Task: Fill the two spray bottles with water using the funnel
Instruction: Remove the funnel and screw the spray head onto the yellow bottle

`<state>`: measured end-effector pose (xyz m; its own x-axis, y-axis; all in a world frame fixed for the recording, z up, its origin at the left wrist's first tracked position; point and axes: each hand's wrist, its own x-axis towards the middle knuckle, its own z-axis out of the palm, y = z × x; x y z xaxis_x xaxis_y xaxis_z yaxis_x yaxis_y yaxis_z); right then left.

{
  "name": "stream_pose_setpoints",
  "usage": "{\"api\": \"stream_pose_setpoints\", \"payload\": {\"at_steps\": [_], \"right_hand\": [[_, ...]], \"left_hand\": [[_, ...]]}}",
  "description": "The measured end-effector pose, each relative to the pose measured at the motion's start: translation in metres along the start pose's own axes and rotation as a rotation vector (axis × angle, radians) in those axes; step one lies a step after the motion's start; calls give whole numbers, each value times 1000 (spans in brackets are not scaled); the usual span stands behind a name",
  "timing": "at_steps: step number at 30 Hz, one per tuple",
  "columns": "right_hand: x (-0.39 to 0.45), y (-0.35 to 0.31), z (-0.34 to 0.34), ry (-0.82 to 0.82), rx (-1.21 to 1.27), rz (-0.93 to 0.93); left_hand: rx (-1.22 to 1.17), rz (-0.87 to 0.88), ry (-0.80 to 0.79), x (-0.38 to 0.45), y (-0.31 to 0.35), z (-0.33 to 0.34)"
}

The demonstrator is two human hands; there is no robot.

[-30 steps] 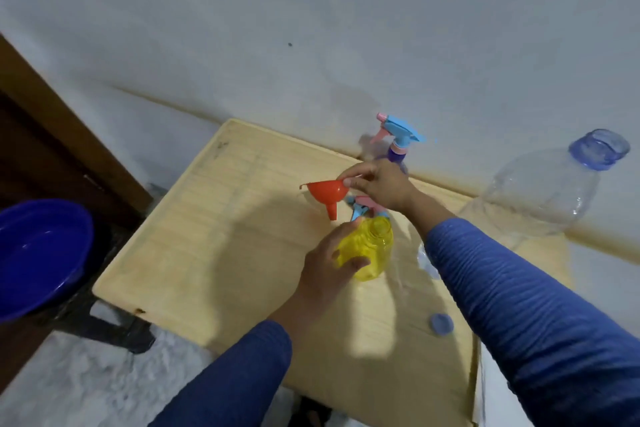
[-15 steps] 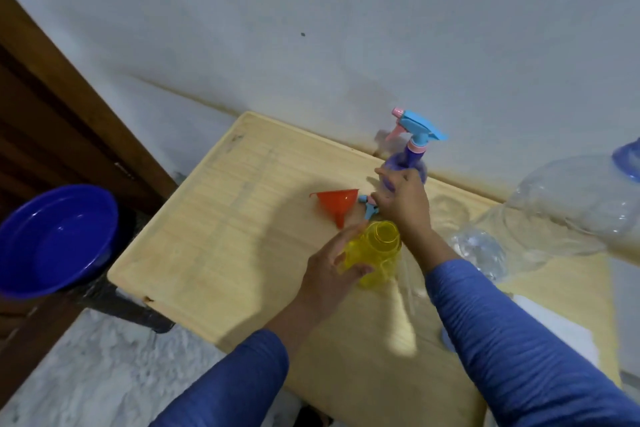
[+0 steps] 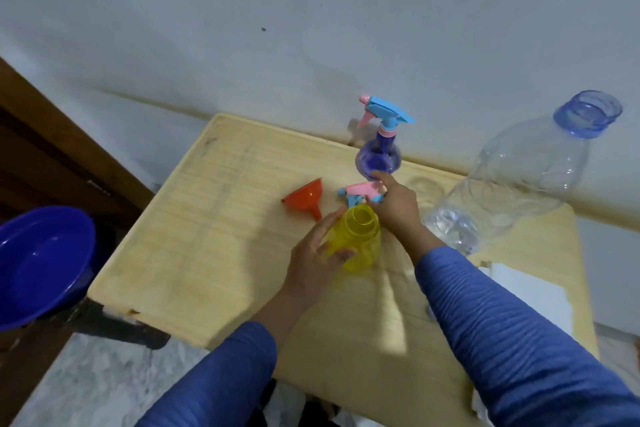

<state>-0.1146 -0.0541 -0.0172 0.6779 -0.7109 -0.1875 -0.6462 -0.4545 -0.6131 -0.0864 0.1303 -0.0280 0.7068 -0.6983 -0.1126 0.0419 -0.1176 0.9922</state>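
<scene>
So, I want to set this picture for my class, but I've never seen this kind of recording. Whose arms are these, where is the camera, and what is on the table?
There is no machine here. A person wears a wide-angle camera on the head, looking forward and down, so the two blue-sleeved arms are the wearer's own.

On the wooden table the left hand rests against the side of an open yellow spray bottle, fingers mostly straight. The right hand reaches behind it, over a loose pink and blue spray head lying on the table; whether it grips that head I cannot tell.

An orange funnel lies on its side, held by nobody. A purple spray bottle stands by the wall with its sprayer on. A large clear water bottle, uncapped, stands at the right. A blue basin sits off the table, left.
</scene>
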Motion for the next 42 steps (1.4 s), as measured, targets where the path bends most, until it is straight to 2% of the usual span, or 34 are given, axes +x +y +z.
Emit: {"api": "stream_pose_setpoints", "payload": {"at_steps": [3, 6, 9, 14, 18, 22, 30, 36, 42], "right_hand": [[-4, -14, -17, 97, 11, -63], [-12, -40, -47, 192, 144, -94], [-29, -72, -84, 316, 239, -130], [-76, -116, -134, 476, 483, -306], [-107, -125, -142, 548, 695, -380], [-122, -126, -134, 613, 776, -431], [-130, -127, -131, 607, 735, -493], [-129, -90, -64, 483, 722, -416], [-126, -58, -25, 418, 534, -357]], "left_hand": [[-44, 10, -12, 1, -2, -1], [-44, 14, -22, 0, -2, -3], [16, 37, -43, -1, 5, -5], [131, 75, -30, -2, 8, -8], [61, 81, -29, -6, 7, -6], [36, 77, -46, -7, 6, -6], [100, 50, -54, -8, 7, -7], [106, 73, -30, -7, 4, -7], [79, 62, -10, -6, 5, -5]]}}
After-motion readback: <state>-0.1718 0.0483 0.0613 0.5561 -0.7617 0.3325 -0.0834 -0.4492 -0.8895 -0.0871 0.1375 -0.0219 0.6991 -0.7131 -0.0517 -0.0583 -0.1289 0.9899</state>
